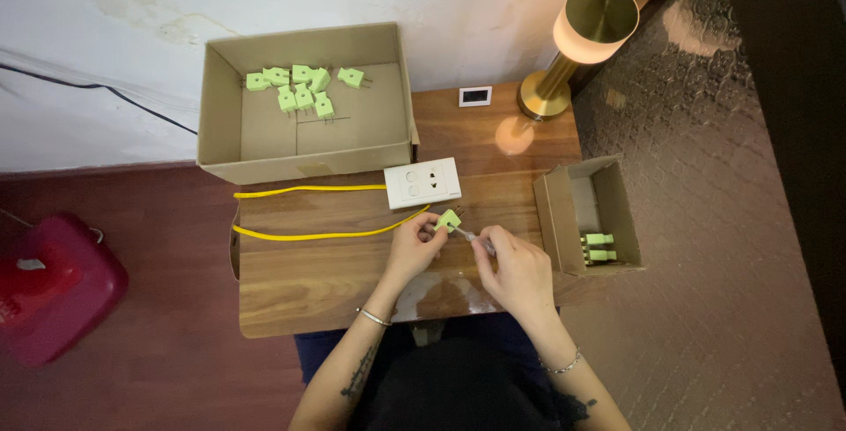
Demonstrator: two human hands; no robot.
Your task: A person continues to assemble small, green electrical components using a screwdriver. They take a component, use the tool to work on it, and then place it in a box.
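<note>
The right hand (515,265), low in the frame's center, pinched a thin tool (474,238) against a green plug (448,219), which the left hand (414,246) gripped between closed fingertips. Just above sat a white socket (423,182) with yellow cable (308,235). More plugs filled the upper-left cardboard box (304,162).

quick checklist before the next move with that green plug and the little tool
1. Left hand grips green plug adapter: ok.
2. Right hand holds slim tool near the plug: ok; tip contact cannot tell.
3. White socket plate lies flat on wooden table: ok.
4. Yellow cable runs close to the left hand: not ok.
5. Large cardboard box holds loose plugs: ok.
6. Small box beside the right hand: ok.
</note>
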